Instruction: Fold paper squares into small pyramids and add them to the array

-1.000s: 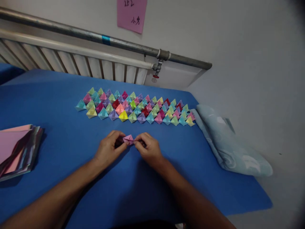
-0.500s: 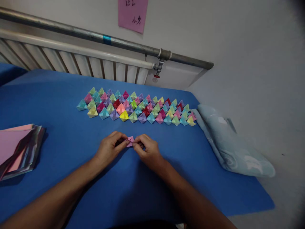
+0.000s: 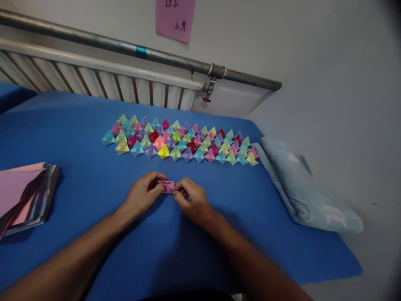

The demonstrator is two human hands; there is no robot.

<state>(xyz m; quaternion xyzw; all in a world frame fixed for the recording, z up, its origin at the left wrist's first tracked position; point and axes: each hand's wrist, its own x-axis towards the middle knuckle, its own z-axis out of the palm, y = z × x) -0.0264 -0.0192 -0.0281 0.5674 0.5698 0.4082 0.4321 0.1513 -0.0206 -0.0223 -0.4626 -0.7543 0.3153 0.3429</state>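
Note:
A small folded piece of pink paper is held above the blue surface, between my two hands. My left hand pinches its left side between thumb and fingers. At its right edge, the thumb and fingers of my right hand are closed on the paper. Part of the paper is covered by my fingertips. Beyond my hands stand several rows of folded paper boats in yellow, green, blue, purple, pink and red.
A stack of coloured paper sheets lies at the left on the blue surface. At the right, a folded pale blue cloth rests against the wall. A radiator and a metal pipe run along the back.
The pink paper has been spread wider and shows more of its folds between my hands. My left fingers have shifted slightly to the left.

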